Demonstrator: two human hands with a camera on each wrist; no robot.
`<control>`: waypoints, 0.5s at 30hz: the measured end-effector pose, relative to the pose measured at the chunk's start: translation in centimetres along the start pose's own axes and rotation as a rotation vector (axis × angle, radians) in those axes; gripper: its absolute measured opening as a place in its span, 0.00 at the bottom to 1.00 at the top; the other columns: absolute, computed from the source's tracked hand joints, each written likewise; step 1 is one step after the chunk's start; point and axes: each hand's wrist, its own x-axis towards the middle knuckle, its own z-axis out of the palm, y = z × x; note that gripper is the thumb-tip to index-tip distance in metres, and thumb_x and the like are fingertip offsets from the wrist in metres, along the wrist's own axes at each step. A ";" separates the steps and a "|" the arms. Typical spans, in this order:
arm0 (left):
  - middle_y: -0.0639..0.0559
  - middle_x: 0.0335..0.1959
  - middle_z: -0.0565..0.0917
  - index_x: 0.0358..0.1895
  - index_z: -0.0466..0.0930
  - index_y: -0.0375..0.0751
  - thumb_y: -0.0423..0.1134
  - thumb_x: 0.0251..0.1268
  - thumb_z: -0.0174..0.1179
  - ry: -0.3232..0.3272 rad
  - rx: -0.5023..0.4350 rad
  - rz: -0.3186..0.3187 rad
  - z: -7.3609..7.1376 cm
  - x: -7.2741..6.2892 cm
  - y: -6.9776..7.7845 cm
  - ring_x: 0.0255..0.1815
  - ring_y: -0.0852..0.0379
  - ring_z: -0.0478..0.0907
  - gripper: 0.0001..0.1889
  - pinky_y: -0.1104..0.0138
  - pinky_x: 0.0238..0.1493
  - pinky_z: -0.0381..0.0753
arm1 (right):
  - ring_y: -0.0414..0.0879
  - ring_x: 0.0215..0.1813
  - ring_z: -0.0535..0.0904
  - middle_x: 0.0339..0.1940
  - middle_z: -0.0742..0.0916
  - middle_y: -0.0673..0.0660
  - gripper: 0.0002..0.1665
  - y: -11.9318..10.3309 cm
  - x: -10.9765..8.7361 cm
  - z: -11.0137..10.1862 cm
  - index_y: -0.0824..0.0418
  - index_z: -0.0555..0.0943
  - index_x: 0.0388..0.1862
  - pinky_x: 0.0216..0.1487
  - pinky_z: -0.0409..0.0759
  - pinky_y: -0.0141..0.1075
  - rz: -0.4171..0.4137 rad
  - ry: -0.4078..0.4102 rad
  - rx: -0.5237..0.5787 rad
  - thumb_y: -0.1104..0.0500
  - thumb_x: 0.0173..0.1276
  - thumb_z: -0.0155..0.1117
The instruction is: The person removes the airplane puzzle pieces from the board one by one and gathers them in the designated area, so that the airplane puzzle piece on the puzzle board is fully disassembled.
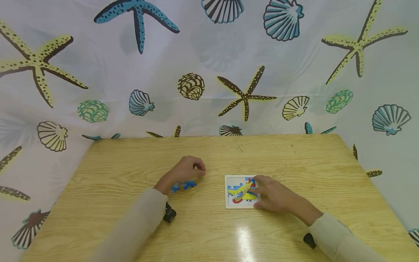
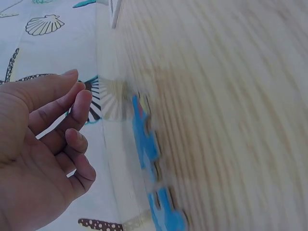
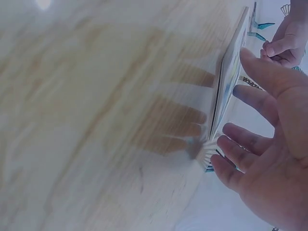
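A square jigsaw puzzle with a yellow airplane picture lies in a white frame on the table; pale backing shows in part of its upper left. My right hand is at the puzzle's right edge, fingers spread and bent, fingertips over the rim. In the right wrist view, nothing shows between the fingers of that hand. Left of the puzzle, my left hand hovers with fingers loosely curled, thumb close to the index fingertip and nothing visible between them. Beneath it lie blue jigsaw pieces, partly hidden by the wrist.
The wooden table stretches out on all sides of the puzzle. Behind it hangs a pale cloth printed with starfish and shells. A dark band is worn on the left wrist, another on the right.
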 end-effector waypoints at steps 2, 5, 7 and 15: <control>0.53 0.32 0.82 0.33 0.82 0.45 0.38 0.62 0.62 -0.002 -0.014 -0.011 0.3 0.3 0.7 0.29 0.58 0.72 0.02 0.66 0.34 0.72 | 0.64 0.68 0.66 0.66 0.72 0.67 0.29 0.2 -0.2 0.0 0.56 0.78 0.60 0.63 0.67 0.59 0.009 0.000 0.000 0.46 0.62 0.65; 0.53 0.33 0.82 0.34 0.82 0.45 0.38 0.61 0.63 -0.013 -0.023 -0.018 0.9 0.8 1.7 0.30 0.57 0.72 0.02 0.66 0.34 0.73 | 0.65 0.67 0.66 0.66 0.72 0.68 0.30 0.4 -0.3 0.0 0.56 0.77 0.61 0.62 0.67 0.60 0.024 -0.010 -0.001 0.46 0.63 0.65; 0.53 0.34 0.82 0.35 0.82 0.44 0.38 0.62 0.63 -0.013 -0.018 -0.010 1.3 1.2 2.2 0.30 0.58 0.71 0.02 0.67 0.34 0.72 | 0.65 0.68 0.66 0.67 0.71 0.68 0.30 0.5 -0.4 0.0 0.56 0.77 0.62 0.61 0.67 0.61 0.029 -0.019 -0.002 0.46 0.62 0.65; 0.52 0.34 0.82 0.36 0.82 0.41 0.37 0.60 0.64 -0.027 -0.046 0.040 3.1 2.9 4.0 0.34 0.58 0.74 0.05 0.67 0.36 0.73 | 0.65 0.66 0.68 0.65 0.73 0.68 0.29 0.6 -0.4 -0.2 0.56 0.78 0.60 0.60 0.68 0.61 -0.002 -0.021 -0.027 0.46 0.62 0.66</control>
